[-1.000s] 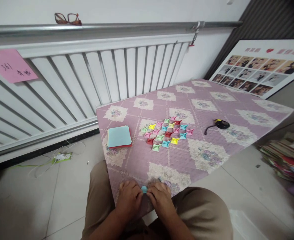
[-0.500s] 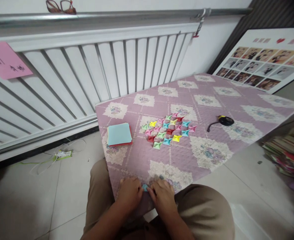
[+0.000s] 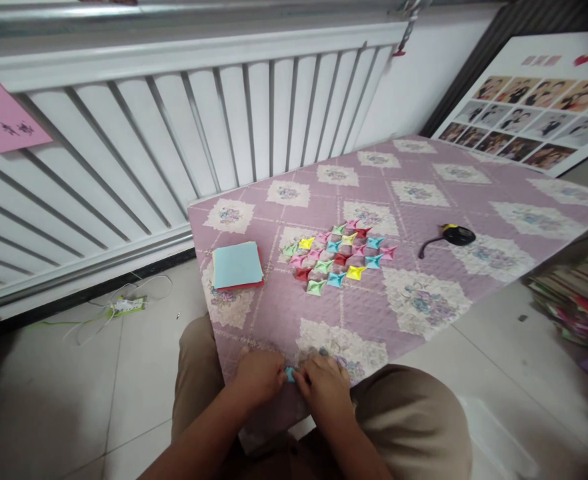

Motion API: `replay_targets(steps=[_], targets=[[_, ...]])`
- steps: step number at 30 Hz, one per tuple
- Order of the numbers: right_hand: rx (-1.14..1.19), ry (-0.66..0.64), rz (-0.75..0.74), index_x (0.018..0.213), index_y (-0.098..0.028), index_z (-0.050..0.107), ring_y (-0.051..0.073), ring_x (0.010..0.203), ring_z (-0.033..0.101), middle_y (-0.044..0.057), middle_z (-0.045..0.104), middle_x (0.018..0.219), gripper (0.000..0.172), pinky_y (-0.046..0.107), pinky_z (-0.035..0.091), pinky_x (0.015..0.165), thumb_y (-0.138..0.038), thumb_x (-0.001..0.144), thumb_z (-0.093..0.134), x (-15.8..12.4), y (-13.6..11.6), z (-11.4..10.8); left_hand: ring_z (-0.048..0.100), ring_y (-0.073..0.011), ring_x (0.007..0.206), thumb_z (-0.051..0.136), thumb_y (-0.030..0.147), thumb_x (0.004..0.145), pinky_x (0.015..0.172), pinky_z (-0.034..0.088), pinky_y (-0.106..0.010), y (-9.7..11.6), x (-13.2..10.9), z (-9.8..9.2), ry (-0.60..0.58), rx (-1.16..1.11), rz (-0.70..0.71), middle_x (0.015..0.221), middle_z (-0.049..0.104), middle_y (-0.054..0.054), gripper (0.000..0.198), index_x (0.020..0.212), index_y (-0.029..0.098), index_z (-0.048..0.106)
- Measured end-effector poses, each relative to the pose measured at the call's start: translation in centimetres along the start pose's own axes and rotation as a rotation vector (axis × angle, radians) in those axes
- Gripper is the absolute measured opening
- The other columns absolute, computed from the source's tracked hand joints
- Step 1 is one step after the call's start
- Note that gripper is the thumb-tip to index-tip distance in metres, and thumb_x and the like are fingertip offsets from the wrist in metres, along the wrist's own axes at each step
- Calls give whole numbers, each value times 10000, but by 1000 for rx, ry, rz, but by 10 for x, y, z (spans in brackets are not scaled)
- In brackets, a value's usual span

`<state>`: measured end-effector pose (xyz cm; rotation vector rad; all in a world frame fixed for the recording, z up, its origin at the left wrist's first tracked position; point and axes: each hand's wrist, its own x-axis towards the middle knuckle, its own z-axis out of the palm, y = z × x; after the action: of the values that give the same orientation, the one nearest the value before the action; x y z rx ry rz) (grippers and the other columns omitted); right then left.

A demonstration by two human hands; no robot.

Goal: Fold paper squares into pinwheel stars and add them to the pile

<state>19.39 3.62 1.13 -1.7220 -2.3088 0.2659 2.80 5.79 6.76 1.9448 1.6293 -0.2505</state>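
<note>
A small piece of folded blue paper (image 3: 289,375) lies at the near edge of the table between my two hands. My left hand (image 3: 261,375) is closed, its fingertips pinching the paper's left side. From the right, my right hand (image 3: 324,383) has its thumb and curled fingers pressed on the other side. Most of the paper is hidden by the fingers, so its exact shape cannot be told. Beyond the hands, several folded paper pieces (image 3: 343,259) in pink, red, green, yellow and blue lie in slanting rows. Left of them sits a stack of square coloured paper (image 3: 238,265), light blue on top.
The table has a purple floral tablecloth (image 3: 284,320). A black tape measure (image 3: 458,235) with a strap rests on its right part. Behind stands a white radiator (image 3: 259,120); a photo board (image 3: 524,107) leans at the back right. A power strip (image 3: 127,306) lies on the floor.
The camera view has tilted down slightly, so the radiator and pipe sit higher in the picture. Both hands stay at the blue paper, the left wrist slightly shifted.
</note>
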Motion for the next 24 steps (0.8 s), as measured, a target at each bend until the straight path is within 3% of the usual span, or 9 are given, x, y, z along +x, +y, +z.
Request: replay_targets(steps=[6,17,24], targets=[[31,-22,20,674,-247,572,237,847,534,18,638,841,189,396,336,772,-319,843,618,0,-1,-3,635,-291,925,458,337,889,877,369,-485,1,1,5,16,33,-6,927,711,-94,260,881,211,686],[19,2,17,691,-251,585,249,863,534,26,655,894,174,411,333,787,-324,846,612,0,-2,-1,641,-278,870,543,333,836,876,362,-465,1,1,1,-3,20,22,868,714,-72,192,812,221,697],[27,28,4,692,-246,581,236,859,526,25,652,908,178,383,322,769,-330,842,624,0,-3,-1,610,-216,895,519,271,847,882,330,-391,1,-9,10,84,-88,-33,882,701,-11,157,814,232,667]])
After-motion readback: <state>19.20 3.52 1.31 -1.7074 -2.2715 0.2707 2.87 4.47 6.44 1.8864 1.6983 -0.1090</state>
